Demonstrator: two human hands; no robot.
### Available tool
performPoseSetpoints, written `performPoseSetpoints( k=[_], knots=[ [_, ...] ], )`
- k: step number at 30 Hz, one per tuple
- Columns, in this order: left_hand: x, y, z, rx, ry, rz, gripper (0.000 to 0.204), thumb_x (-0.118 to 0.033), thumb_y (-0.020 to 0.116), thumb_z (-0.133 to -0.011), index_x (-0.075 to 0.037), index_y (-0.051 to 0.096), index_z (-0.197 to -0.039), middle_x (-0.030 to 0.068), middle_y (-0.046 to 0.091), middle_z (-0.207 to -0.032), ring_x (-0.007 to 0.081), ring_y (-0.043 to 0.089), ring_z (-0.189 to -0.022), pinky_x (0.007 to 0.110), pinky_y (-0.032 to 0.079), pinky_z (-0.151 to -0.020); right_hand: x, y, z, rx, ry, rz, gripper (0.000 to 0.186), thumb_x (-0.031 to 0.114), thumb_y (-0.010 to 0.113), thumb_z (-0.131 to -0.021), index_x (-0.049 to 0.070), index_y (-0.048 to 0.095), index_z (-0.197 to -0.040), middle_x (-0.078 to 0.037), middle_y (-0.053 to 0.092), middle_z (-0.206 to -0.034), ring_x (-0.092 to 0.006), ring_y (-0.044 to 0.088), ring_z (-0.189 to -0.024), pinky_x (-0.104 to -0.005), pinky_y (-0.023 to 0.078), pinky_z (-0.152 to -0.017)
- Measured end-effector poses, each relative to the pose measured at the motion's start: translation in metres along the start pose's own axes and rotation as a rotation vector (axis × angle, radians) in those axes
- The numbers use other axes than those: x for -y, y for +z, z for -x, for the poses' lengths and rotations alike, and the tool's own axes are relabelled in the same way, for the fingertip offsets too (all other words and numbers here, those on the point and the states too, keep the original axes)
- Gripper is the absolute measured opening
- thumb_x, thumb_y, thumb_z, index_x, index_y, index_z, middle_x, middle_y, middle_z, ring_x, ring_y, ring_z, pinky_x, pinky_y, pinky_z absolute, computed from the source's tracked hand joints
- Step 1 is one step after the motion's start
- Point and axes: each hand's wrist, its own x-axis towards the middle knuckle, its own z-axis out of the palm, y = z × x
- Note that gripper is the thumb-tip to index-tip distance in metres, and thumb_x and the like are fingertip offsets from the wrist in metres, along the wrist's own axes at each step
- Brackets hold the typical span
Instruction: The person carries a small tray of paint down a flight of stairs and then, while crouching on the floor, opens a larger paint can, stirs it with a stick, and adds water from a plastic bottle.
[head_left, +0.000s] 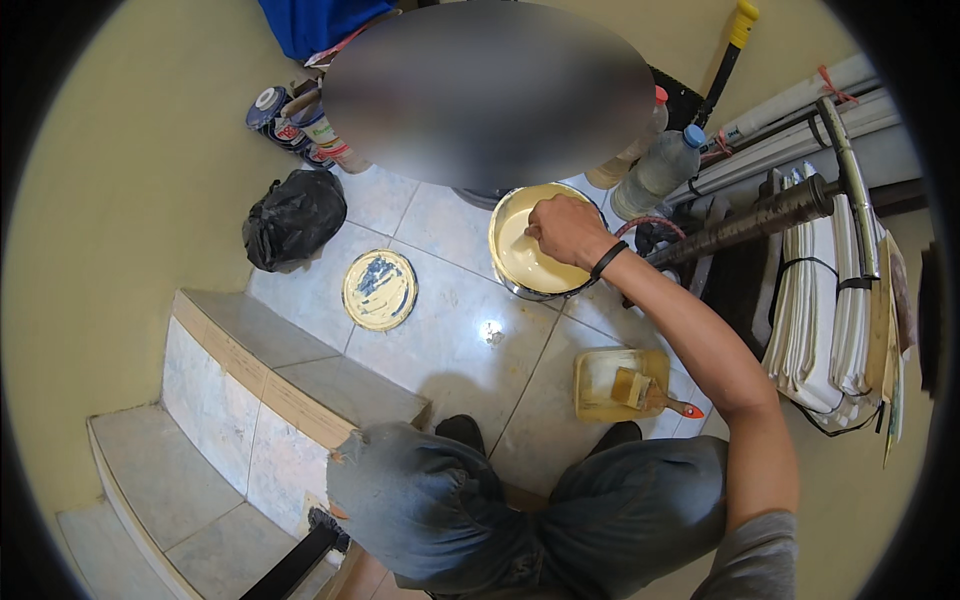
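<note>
Right arm: one, grey sleeve point(760, 550) at the lower right, elbow bent at the right, bare forearm point(690, 325) slanting up and leftward, black wristband point(608, 261) at the wrist. Right hand point(570, 230): back upward, fingers curled and pointing down over the open mouth of a paint bucket point(497, 228); whether they grip anything cannot be told. Left hand: out of view, state cannot be told. Paint bucket: round, standing on the tiled floor point(455, 345) ahead of the knees, containing cream-coloured paint point(545, 270). Bucket lid point(380, 290): round, cream-smeared with dark patches, lying flat to the bucket's left. Paint tray point(598, 372): rectangular, yellowish, nearer the body; a flat paintbrush point(640, 390) rests in it, red-tipped handle projecting over the right rim. Plastic bag point(297, 220): black, bunched, left of the lid by the wall. Water bottle point(660, 175): clear, blue-capped, beyond the bucket to the right.
</note>
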Motion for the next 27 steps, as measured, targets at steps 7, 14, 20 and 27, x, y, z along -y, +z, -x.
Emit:
performPoseSetpoints(
  k=[7, 14, 20, 27],
  knots=[
    [0.0, -0.004, 0.0, 0.012, -0.021, -0.016, 0.033, -0.029, 0.046, -0.109, -0.004, 0.058, -0.128, 0.0168, 0.069, -0.109, 0.0272, 0.07, -0.088, 0.043, 0.057, -0.074, -0.013, 0.0, 0.005, -0.13, 0.035, 0.426, 0.019, 0.018, 0.063, -0.091, 0.009, 0.079, -0.094, -0.015, 0.077, -0.096, -0.0274, 0.077, -0.091, -0.041, 0.06, -0.072],
    [0.0, -0.01, 0.0, 0.031, -0.03, -0.038, 0.033, -0.029, 0.046, -0.109, -0.005, 0.058, -0.128, 0.0171, 0.07, -0.107, 0.0274, 0.07, -0.086, 0.043, 0.057, -0.073, 0.006, -0.012, 0.009, 0.207, 0.01, 0.13, 0.02, 0.016, 0.069, -0.087, 0.002, 0.078, -0.099, -0.022, 0.076, -0.105, -0.0358, 0.074, -0.098, -0.0454, 0.059, -0.084],
    [0.004, -0.02, 0.001, 0.076, -0.026, -0.069, 0.032, -0.029, 0.046, -0.109, -0.005, 0.059, -0.127, 0.0173, 0.071, -0.106, 0.0276, 0.071, -0.084, 0.043, 0.057, -0.072, -0.015, 0.002, -0.01, -0.107, -0.005, -0.009, 0.019, 0.018, 0.069, -0.089, 0.002, 0.078, -0.096, -0.024, 0.075, -0.1, -0.0377, 0.073, -0.097, -0.0486, 0.057, -0.083],
    [0.02, -0.096, 0.018, 0.349, 0.198, -0.336, 0.032, -0.028, 0.046, -0.109, -0.005, 0.059, -0.127, 0.0175, 0.071, -0.104, 0.0277, 0.071, -0.081, 0.043, 0.057, -0.071, -0.011, -0.012, 0.011, 0.035, 0.023, 0.388, 0.02, 0.013, 0.064, -0.089, 0.003, 0.079, -0.098, -0.019, 0.077, -0.099, -0.0348, 0.075, -0.093, -0.0449, 0.059, -0.078]
  ],
)
